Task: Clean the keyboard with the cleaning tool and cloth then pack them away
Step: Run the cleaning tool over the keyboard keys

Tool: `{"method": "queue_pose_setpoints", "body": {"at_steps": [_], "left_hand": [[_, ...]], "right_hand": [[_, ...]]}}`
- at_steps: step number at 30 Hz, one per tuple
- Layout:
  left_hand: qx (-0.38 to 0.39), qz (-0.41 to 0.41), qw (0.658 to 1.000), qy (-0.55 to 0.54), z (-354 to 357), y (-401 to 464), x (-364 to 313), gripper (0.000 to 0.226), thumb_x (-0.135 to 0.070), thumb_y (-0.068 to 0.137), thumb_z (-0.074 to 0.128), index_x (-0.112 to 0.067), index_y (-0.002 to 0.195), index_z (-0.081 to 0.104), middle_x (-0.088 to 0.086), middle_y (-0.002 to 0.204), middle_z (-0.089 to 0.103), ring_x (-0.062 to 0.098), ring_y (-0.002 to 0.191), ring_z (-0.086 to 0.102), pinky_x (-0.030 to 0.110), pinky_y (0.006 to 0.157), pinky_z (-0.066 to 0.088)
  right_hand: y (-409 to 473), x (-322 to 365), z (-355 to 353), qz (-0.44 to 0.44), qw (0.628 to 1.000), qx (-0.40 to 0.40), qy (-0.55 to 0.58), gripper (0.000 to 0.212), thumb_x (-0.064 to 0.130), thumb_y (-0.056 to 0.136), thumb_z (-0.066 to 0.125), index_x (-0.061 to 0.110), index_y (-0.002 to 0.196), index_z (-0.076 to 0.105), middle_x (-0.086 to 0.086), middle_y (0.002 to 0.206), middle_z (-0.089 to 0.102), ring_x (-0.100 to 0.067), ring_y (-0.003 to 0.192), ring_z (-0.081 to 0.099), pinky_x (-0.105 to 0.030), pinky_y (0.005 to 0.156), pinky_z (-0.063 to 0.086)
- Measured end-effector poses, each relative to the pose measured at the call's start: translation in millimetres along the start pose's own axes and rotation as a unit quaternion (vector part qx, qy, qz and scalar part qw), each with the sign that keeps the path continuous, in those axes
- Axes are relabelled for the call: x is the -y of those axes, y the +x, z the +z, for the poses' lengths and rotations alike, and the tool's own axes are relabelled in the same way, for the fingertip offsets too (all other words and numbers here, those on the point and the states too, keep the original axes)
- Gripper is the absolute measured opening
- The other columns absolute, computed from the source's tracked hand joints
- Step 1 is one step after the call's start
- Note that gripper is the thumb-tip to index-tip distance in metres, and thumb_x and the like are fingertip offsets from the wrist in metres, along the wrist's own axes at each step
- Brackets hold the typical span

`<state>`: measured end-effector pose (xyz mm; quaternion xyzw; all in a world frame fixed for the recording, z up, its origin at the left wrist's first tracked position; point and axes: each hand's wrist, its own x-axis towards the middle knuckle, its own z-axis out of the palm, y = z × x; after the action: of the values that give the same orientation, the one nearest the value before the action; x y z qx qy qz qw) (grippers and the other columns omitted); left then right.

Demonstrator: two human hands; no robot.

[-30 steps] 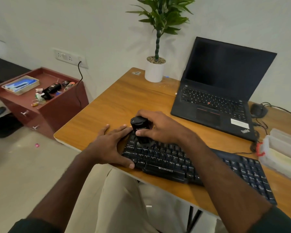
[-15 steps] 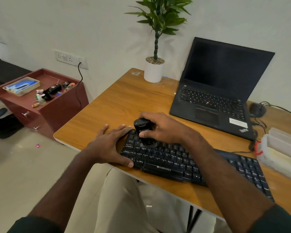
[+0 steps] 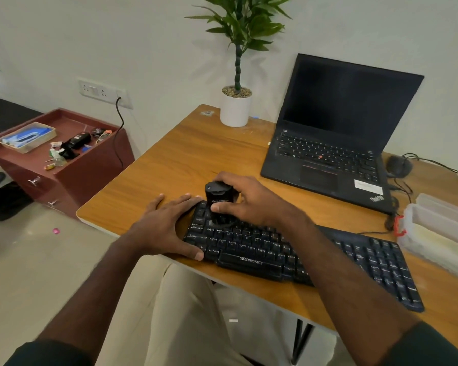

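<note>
The right hand is gripping a small black cleaning tool, thumb on its near face and fingers wrapped round the back, and is holding it upright with its lower end pressing on the upper-left keys of the black keyboard. The left hand is lying flat and spread, holding nothing: its fingertips are touching the keyboard's left end and its thumb is resting against the front-left corner. The keyboard is lying at a slant along the near edge of the wooden desk, its right end reaching toward a clear plastic box. That box is sitting open at the desk's right edge with a red latch on its near-left corner, and something pale yellow, possibly the cloth, is showing inside; what it is cannot be told. Behind the hands an open laptop is standing with a dark screen, a white pot with a green plant to its left. Off the desk, a dark red cabinet is bearing a shallow tray with blue items in it, with small loose objects scattered beside the tray.
</note>
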<state>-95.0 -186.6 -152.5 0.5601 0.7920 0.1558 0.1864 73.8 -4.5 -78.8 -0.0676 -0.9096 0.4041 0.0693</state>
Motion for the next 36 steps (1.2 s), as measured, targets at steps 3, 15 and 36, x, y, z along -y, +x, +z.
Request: {"method": "queue_pose_setpoints", "body": {"at_steps": [3, 15, 36], "left_hand": [[0.007, 0.001, 1.0, -0.002, -2.3, -0.6, -1.9, 0.137, -0.102, 0.04, 0.057, -0.048, 0.155, 0.008, -0.008, 0.167, 0.015, -0.002, 0.148, 0.006, 0.041, 0.123, -0.013], [0.008, -0.003, 1.0, 0.002, -0.2, -0.1, -1.7, 0.135, -0.102, 0.04, 0.056, -0.046, 0.154, 0.012, -0.009, 0.166, 0.018, 0.003, 0.15, 0.009, 0.041, 0.123, -0.013], [0.008, -0.006, 1.0, -0.013, -2.8, 0.0, -3.2, 0.136, -0.102, 0.037, 0.058, -0.052, 0.153, 0.008, -0.009, 0.166, 0.015, -0.006, 0.144, 0.003, 0.037, 0.122, -0.015]], "right_hand": [[-14.2, -9.9, -19.1, 0.034, 0.999, 0.028, -0.015, 0.024, 0.027, 0.092, 0.073, 0.025, 0.112, 0.06, 0.011, 0.103, 0.064, -0.004, 0.094, 0.06, -0.023, 0.074, 0.045], [7.1, 7.5, 10.7, -0.034, 0.998, -0.054, 0.03, 0.029, 0.028, 0.092, 0.073, 0.02, 0.116, 0.059, 0.006, 0.104, 0.066, -0.011, 0.097, 0.063, -0.03, 0.08, 0.056], [-8.7, -9.4, -6.6, 0.013, 0.998, -0.014, 0.052, 0.027, 0.024, 0.089, 0.077, 0.024, 0.112, 0.064, 0.015, 0.1, 0.064, 0.005, 0.087, 0.059, -0.01, 0.072, 0.045]]}}
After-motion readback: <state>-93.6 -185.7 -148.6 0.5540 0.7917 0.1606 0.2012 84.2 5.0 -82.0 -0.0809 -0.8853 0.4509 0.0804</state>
